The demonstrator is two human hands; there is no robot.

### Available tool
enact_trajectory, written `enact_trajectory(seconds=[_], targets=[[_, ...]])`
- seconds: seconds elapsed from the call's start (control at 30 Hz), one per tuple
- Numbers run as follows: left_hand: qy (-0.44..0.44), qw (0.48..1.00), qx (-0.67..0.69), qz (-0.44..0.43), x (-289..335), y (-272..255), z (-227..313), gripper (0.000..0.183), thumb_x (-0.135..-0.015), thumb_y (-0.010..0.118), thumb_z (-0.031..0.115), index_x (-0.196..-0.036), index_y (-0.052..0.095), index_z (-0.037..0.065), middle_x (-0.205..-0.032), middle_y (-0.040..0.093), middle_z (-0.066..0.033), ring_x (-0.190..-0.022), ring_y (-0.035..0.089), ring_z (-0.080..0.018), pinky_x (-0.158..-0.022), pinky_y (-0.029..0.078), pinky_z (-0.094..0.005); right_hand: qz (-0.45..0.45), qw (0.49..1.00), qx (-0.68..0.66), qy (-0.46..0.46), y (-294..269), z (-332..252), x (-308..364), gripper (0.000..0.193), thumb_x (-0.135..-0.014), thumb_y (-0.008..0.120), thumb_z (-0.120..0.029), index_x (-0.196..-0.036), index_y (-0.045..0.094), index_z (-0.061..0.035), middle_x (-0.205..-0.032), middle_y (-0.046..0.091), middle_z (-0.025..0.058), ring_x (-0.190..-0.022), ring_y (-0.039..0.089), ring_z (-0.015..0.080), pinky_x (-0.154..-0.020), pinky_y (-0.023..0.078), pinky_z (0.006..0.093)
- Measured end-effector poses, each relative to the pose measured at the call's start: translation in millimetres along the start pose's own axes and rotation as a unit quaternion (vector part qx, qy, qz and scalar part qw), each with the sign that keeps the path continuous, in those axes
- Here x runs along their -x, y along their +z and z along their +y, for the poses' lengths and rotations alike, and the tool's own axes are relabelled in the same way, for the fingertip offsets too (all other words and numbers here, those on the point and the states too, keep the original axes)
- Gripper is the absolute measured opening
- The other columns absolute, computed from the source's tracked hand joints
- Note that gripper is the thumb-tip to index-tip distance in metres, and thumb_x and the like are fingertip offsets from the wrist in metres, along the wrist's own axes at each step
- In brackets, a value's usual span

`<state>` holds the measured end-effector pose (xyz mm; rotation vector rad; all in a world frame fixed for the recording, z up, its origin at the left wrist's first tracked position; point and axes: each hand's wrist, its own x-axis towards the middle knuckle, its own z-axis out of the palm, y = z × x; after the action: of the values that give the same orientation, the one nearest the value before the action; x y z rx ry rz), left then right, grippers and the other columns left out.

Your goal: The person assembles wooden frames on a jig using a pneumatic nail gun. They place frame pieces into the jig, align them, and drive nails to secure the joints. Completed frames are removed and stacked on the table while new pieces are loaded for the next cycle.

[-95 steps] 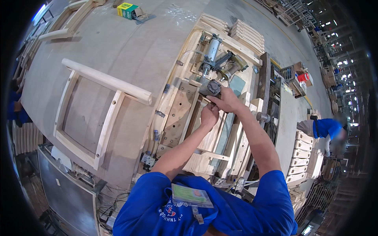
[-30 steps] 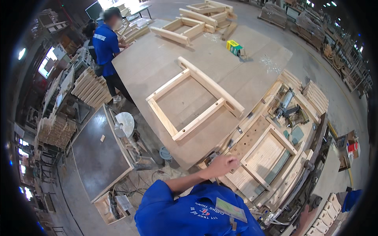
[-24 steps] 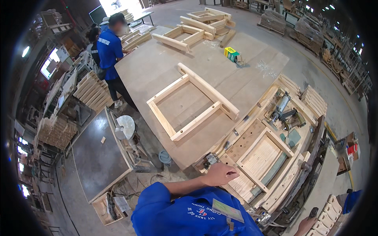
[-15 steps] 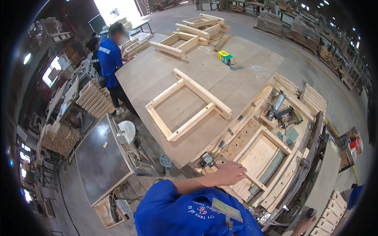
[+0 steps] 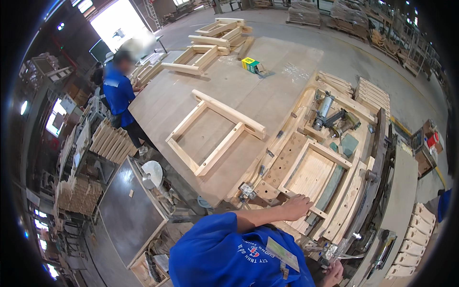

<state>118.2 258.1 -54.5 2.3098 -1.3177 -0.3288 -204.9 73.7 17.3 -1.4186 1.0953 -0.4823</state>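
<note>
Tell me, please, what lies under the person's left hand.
Under the left hand is the near rail of the pale wooden frame, its right end showing. The stretch directly beneath is covered, so palm contact cannot be confirmed.

I have the left forearm [image 5: 262, 218] stretched out rightward, nearly level — the left hand [image 5: 297, 207] palm down, its fingers close together and slightly bent. My right hand [image 5: 333, 274] sits lower and farther right, fingers curled — its grip I can't make out.
</note>
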Motion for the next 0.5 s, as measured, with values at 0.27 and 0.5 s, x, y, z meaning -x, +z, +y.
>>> enact_trajectory(seconds=[0.27,0.5], targets=[[0.032,0.997,-0.021,-0.072,-20,4,-8,0.041,-0.093,0.076,0.025,-0.121,0.063,-0.001,-0.114,0.067,-0.0211,-0.113,0.064,-0.0397,-0.101,0.050,-0.0506,0.059,0.964,0.106,-0.238,25,35,-14,0.027,-0.108,0.060,-0.016,-0.126,0.062,0.0038,-0.109,0.064,0.0142,-0.100,0.064,0.0244,-0.088,0.051,0.0357],[0.012,0.997,0.013,-0.073,-24,1,-7,0.035,-0.093,0.075,0.023,-0.116,0.064,0.000,-0.113,0.068,-0.0212,-0.112,0.065,-0.0403,-0.100,0.051,-0.0521,0.088,0.937,0.233,-0.244,43,26,10,0.033,-0.105,0.065,-0.021,-0.084,0.068,0.0044,-0.080,0.064,0.0130,-0.070,0.061,0.0245,-0.064,0.048,0.0373]])
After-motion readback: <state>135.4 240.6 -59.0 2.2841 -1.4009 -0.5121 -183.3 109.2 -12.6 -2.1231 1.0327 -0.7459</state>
